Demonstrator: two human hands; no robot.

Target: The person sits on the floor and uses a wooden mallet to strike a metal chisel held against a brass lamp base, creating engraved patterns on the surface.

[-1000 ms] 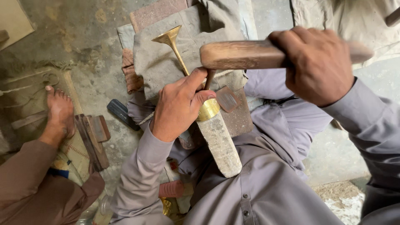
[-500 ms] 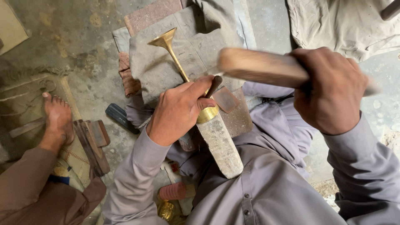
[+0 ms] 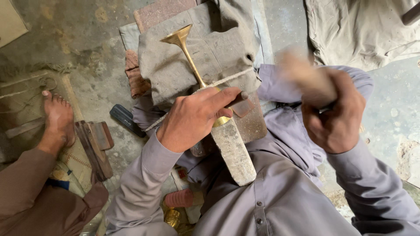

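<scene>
Brass goblet-shaped piece (image 3: pixel 191 59), at eleven o'clock from the left hand (image 3: pixel 192 120) clasping its base on a stone block (image 3: pixel 234 153); right hand (image 3: pixel 334 116), at three o'clock, clenched a blurred wooden mallet (image 3: pixel 306 74). Steady support and square blows judged best.

A small white packet with a red patch (image 3: pixel 180 173) lies on the floor, beside the grey sleeve. No signs or screens show.

The pale wooden mallet (image 3: pixel 306 72) in the right hand (image 3: pixel 334 116) is motion-blurred. The left hand (image 3: pixel 194 118) hides the slender brass trumpet-shaped piece's (image 3: pixel 186 48) lower end.
</scene>
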